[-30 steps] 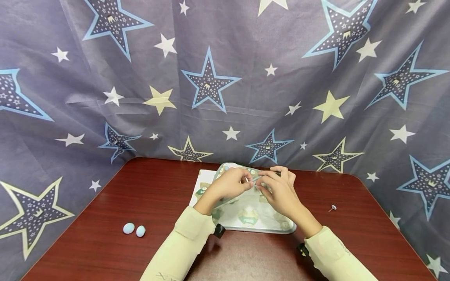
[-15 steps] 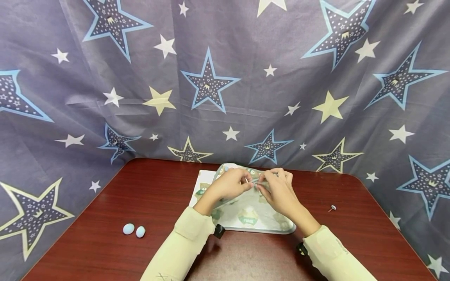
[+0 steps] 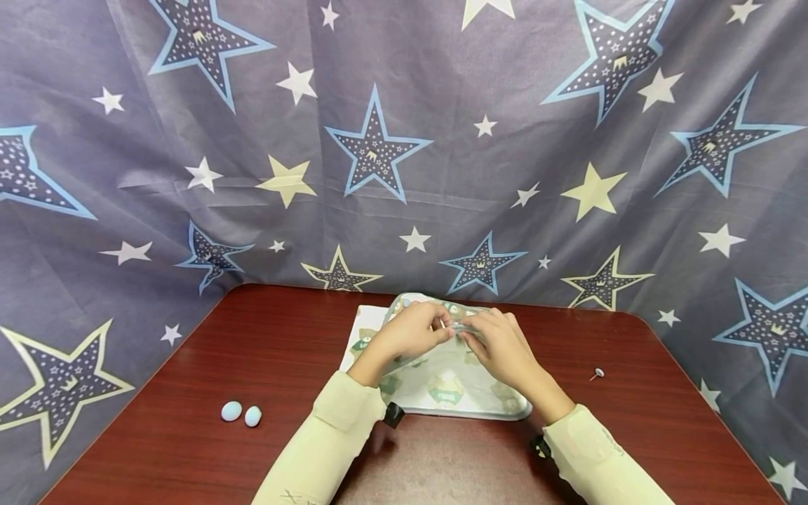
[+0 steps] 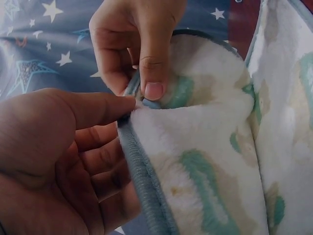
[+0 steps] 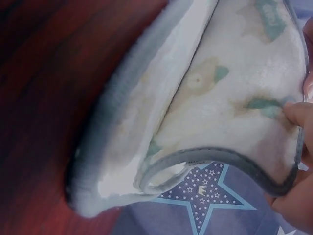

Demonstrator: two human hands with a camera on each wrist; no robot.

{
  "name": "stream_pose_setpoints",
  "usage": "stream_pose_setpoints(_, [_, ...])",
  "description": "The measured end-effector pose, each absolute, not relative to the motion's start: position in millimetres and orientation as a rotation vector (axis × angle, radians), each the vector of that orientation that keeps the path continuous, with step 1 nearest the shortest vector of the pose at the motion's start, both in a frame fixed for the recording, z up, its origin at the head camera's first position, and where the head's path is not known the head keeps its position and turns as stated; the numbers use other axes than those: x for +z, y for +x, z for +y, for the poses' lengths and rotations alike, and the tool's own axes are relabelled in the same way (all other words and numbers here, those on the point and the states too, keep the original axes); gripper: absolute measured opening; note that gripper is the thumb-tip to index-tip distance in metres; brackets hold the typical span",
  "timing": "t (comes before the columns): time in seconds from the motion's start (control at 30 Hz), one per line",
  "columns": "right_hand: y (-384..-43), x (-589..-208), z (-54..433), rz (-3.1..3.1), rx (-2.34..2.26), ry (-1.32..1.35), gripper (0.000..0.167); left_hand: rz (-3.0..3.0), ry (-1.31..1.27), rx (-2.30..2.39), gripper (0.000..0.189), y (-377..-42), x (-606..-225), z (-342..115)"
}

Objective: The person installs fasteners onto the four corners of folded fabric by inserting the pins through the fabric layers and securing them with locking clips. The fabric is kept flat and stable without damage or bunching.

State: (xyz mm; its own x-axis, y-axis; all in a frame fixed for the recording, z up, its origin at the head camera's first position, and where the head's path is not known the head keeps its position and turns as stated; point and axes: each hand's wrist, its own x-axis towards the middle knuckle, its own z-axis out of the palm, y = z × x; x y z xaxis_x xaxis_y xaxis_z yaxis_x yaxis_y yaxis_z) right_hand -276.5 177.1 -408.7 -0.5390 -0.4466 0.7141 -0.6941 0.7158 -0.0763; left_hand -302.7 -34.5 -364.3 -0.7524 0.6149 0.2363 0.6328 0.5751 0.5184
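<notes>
A fleecy white pad (image 3: 454,386) with a bear pattern and blue-grey edging lies partly folded on the table. My left hand (image 3: 413,330) pinches its raised edge between thumb and fingers. Beside it my right hand (image 3: 501,347) grips the same edge, thumb on the fleece face in the left wrist view. A small pale blue piece (image 4: 152,104) shows under the right thumb's tip; its full shape is hidden. In the right wrist view the pad's edging (image 5: 220,155) curls into a loop.
Two pale blue egg-shaped pieces (image 3: 241,412) lie on the dark red table (image 3: 303,351) at left. A small pin (image 3: 597,374) with a rounded pale head lies at right. A star-patterned curtain (image 3: 404,140) hangs behind the table.
My right hand's fingers have lowered and drawn together on the pad's edge, from a more spread pose. The left hand keeps its pinch in about the same place.
</notes>
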Motion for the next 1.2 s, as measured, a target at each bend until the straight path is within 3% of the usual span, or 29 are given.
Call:
stream_pose_setpoints(0.7, [-275.6, -406.1, 187.4, -2.288, 0.444, 0.885, 0.014, -2.739, -1.066, -0.947, 0.014, -306.7, -360.6, -43.1])
stream_pose_setpoints(1.2, [-275.8, -406.9, 188.4, -2.285, 0.429, 0.905, 0.016, -2.798, -1.052, -0.707, 0.011, -295.0, -373.8, -99.2])
